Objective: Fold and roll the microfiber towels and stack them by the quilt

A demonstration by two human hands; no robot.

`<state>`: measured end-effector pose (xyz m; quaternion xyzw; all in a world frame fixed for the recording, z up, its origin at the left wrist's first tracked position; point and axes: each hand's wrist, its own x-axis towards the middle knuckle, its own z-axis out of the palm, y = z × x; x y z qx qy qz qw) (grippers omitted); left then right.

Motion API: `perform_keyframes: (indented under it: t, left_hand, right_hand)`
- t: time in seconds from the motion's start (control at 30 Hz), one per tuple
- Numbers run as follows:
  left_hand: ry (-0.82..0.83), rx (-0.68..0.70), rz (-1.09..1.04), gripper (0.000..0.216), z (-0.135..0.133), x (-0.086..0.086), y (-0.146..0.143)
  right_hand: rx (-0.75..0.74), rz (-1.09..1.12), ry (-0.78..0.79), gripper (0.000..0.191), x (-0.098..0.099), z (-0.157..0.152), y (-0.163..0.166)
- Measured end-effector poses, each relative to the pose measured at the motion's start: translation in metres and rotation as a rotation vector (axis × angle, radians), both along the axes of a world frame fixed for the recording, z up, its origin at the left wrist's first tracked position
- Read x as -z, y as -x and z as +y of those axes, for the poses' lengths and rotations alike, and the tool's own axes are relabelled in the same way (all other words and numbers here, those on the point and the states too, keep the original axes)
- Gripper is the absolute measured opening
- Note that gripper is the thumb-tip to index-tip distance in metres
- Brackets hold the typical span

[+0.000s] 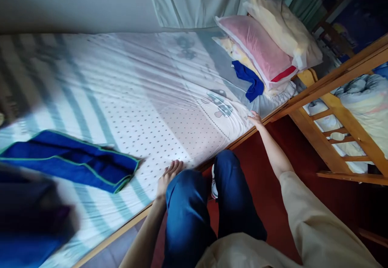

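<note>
A white bed sheet (142,138) with teal stripes, grey dots and a printed car covers the mattress. At the bed's near edge my right hand (256,119) pinches the sheet, and long creases run from it across the cloth. My left hand (170,176) lies on the dotted part beside my knee, fingers stretched out and partly hidden by the leg. Left of it rests a folded blue cloth (69,159) with green edging. Past my right hand is a crumpled blue garment (249,80).
A pink pillow (257,47) and a cream pillow (281,29) are stacked at the bed's far right end. A wooden rail (336,78) crosses the right side, above a lower bunk with bedding. A dark blurred object (30,219) fills the lower left. The floor (279,146) is red.
</note>
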<state>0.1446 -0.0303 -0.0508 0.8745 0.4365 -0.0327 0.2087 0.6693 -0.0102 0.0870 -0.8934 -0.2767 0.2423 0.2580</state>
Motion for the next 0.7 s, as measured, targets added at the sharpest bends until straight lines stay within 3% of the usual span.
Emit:
perform_keyframes:
  t: [0.17, 0.37, 0.57, 0.7]
  left_hand:
    - [0.076, -0.005, 0.029, 0.061, -0.001, 0.012, 0.014]
    - [0.128, 0.002, -0.036, 0.063, -0.003, 0.015, 0.024]
    - [0.128, -0.086, -0.038, 0.067, -0.011, 0.012, 0.019]
    - [0.150, -0.077, -0.050, 0.065, -0.011, 0.018, 0.018]
  right_hand:
    - [-0.085, -0.152, 0.065, 0.067, 0.021, 0.063, -0.028]
    - [0.040, -0.118, 0.090, 0.052, 0.044, 0.118, -0.042]
    - [0.150, -0.086, -0.205, 0.040, 0.060, 0.119, -0.046]
    - [0.034, -0.112, -0.228, 0.033, 0.051, 0.094, -0.014]
